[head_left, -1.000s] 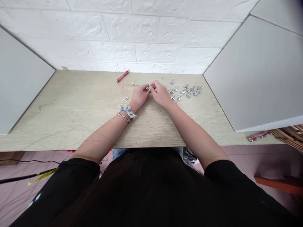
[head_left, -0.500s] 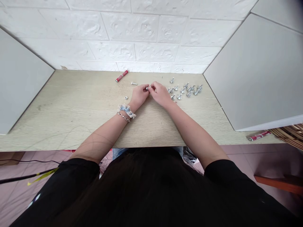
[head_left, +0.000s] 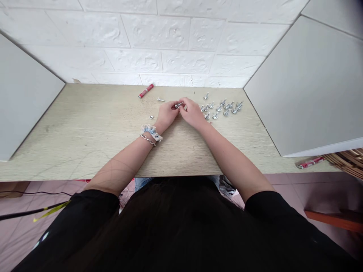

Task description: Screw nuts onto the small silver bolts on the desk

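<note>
A silvery bolt [head_left: 178,105] is pinched between my two hands above the middle of the table. My left hand [head_left: 167,114] grips its left end, and my right hand [head_left: 192,112] has its fingers at the right end. Fingers cover part of the bolt, so I cannot tell whether a nut is on it. To the left of my left hand lie a loose bolt [head_left: 160,99] and a single nut [head_left: 151,117]. Several bolts with washers [head_left: 219,108] stand on their heads or lean to the right of my right hand.
A red tube [head_left: 146,91] lies near the white brick wall [head_left: 141,62]. Grey panels [head_left: 312,90] rise at both ends of the wooden table [head_left: 99,124]. Another red tube [head_left: 309,163] and a wicker basket [head_left: 347,160] are at the right front.
The fingers of my right hand have shifted slightly, and more of the bolt shows between my hands. The other things lie as before.
</note>
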A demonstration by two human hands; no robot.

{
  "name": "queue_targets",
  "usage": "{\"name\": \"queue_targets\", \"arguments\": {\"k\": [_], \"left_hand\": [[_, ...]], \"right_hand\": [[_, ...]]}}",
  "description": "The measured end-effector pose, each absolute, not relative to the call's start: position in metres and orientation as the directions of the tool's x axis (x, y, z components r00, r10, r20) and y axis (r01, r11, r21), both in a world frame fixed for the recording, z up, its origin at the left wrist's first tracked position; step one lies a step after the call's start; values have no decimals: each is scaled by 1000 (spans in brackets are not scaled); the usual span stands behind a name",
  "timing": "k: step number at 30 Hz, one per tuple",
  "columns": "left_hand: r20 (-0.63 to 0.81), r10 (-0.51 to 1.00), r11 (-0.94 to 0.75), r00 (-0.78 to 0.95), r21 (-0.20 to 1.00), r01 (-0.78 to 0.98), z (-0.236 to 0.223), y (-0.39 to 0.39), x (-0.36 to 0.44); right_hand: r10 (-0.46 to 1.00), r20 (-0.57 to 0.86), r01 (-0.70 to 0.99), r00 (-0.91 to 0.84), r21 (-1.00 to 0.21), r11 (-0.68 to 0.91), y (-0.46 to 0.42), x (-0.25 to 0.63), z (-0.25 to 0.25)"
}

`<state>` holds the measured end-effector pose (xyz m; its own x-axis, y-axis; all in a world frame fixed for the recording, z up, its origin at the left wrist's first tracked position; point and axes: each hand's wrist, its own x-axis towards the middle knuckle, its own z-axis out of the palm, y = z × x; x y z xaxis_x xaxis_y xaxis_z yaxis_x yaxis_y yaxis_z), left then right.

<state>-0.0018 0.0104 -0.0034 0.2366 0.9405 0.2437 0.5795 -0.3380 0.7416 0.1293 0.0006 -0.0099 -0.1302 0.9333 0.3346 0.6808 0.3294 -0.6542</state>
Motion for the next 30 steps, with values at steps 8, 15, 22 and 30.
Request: {"name": "queue_targets", "arguments": {"k": [8, 15, 22, 30], "left_hand": [[263, 930, -367, 257, 712, 599, -6, 12, -2], [256, 932, -360, 255, 714, 601, -6, 11, -2], [248, 940, -341, 236, 736, 584, -9, 14, -2], [251, 937, -349, 243, 718, 603, -8, 11, 1]], "right_hand": [[948, 317, 705, -28, -666, 243, 3, 130, -10], [939, 342, 640, -27, -716, 279, 4, 130, -14], [905, 394, 632, -161, -663, 402, 5, 130, -18], [927, 373, 678, -39, -672, 299, 3, 130, -11]]}}
